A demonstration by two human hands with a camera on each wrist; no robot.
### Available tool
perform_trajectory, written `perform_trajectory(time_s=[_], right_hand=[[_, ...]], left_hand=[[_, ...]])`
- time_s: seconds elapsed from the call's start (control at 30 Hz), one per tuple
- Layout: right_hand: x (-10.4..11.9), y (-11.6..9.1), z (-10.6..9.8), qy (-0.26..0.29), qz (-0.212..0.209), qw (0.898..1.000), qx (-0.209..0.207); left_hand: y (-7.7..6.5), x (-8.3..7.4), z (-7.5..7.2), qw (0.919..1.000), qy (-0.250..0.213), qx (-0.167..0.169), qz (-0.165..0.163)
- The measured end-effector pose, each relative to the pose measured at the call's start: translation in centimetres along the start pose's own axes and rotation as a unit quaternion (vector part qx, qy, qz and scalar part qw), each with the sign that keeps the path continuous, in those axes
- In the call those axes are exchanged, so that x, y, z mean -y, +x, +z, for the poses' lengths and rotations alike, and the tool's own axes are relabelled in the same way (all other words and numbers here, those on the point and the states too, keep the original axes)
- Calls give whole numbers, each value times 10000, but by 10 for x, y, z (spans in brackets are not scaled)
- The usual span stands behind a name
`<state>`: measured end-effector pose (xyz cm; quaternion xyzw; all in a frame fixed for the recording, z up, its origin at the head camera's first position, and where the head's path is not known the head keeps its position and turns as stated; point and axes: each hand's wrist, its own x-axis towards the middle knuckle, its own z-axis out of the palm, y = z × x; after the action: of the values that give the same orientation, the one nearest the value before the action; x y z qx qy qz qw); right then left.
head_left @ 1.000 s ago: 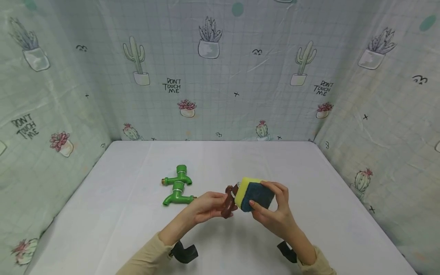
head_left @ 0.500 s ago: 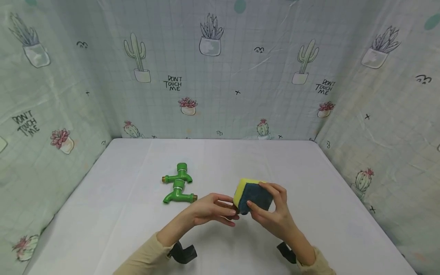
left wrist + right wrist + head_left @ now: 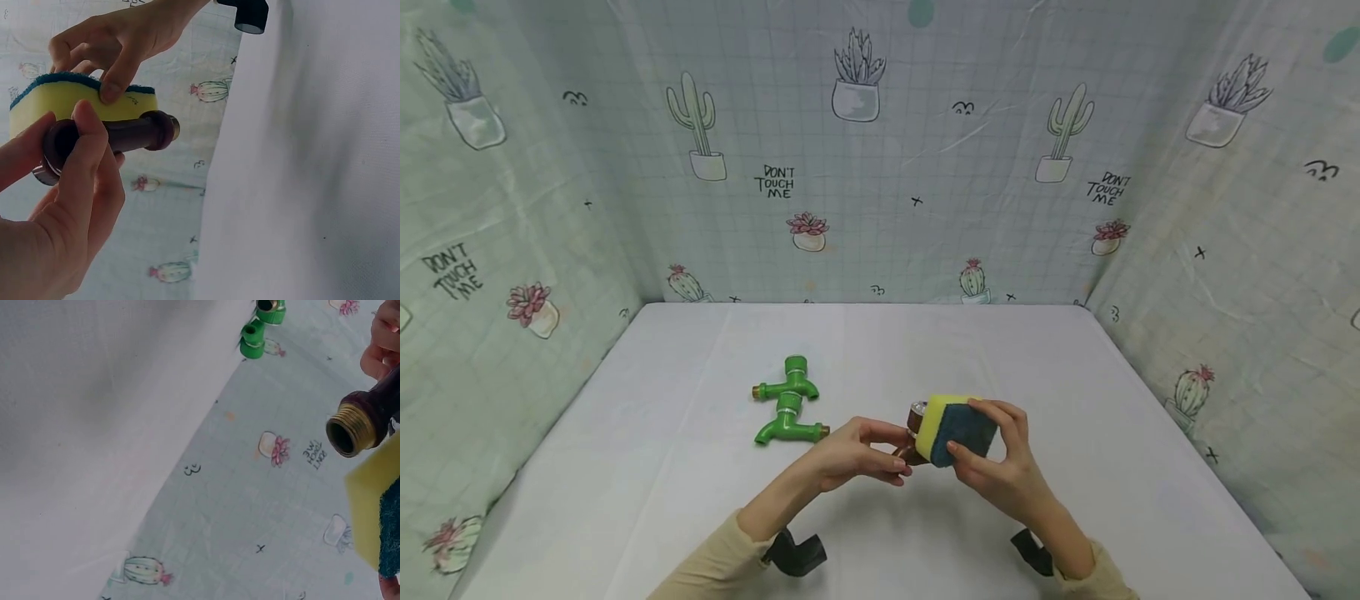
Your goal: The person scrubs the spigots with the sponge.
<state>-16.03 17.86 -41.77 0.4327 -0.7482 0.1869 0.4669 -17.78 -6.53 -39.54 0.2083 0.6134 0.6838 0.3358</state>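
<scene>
My left hand (image 3: 857,454) grips a dark brown tap (image 3: 132,134) above the table, fingers and thumb around its body. A brass threaded end (image 3: 351,430) shows on that tap in the right wrist view. In my right hand (image 3: 1006,462) is a sponge (image 3: 964,433), yellow with a dark blue-green scouring side, pinched between thumb and fingers. Its yellow face lies against the tap in the head view, hiding part of it. Two green taps (image 3: 788,428) lie on the table left of my hands, one beyond the other.
A white table (image 3: 700,500) spreads beneath my hands. Cloth printed with cacti (image 3: 880,208) rises at the back and both sides. Black curved pieces (image 3: 797,557) show under both forearms.
The tap has turned in my left hand, and its top end now shows beside the sponge. The sponge dipped left, then came back slightly right. The green taps stay put.
</scene>
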Motion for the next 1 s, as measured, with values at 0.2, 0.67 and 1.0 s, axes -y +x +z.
perform_trajectory(time_s=[0.2, 0.67, 1.0], right_hand=[[-1, -3, -2, 194, -26, 9998, -64], [4, -3, -7, 1257, 488, 9909, 59], [6, 0, -7, 1314, 172, 9910, 177]], left_hand=[[1, 2, -5, 9995, -189, 162, -197], [3, 12, -24, 9774, -1211, 1578, -718], [14, 25, -27, 9712, -1277, 1772, -954]])
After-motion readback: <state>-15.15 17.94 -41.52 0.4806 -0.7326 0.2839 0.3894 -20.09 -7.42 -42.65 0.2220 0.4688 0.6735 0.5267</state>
